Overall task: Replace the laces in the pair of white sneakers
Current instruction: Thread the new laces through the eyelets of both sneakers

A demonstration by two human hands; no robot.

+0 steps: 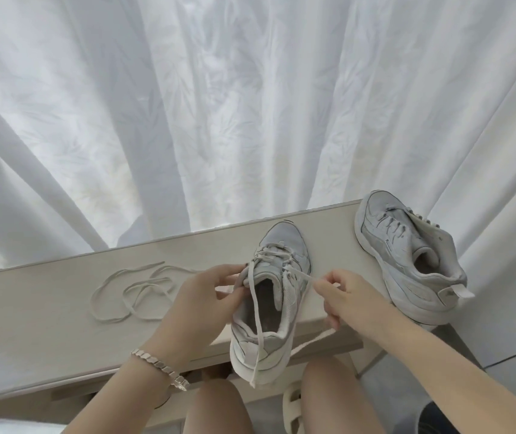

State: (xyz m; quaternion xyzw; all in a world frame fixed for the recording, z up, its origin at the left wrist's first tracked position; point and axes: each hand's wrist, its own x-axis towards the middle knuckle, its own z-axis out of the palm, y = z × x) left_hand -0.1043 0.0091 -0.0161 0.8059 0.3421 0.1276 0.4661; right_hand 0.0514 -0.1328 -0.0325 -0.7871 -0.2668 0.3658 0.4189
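Observation:
A white sneaker (pixel 278 255) stands in the middle of the pale table (pixel 47 324), toe pointing away, heel over the near edge. My left hand (pixel 202 296) grips its collar on the left side. My right hand (pixel 344 296) pinches one end of its lace (pixel 300 275) just right of the tongue. The lace's other end (pixel 258 333) hangs down across the shoe's opening and past the heel. A second white sneaker (pixel 407 261), laced, stands at the table's right end. A loose lace (pixel 137 289) lies in loops on the table to the left.
A white curtain (pixel 250 104) hangs right behind the table's far edge. My knees (pixel 219 408) and a white sandal (pixel 294 408) are below the near edge. A silver bracelet (pixel 159 368) is on my left wrist.

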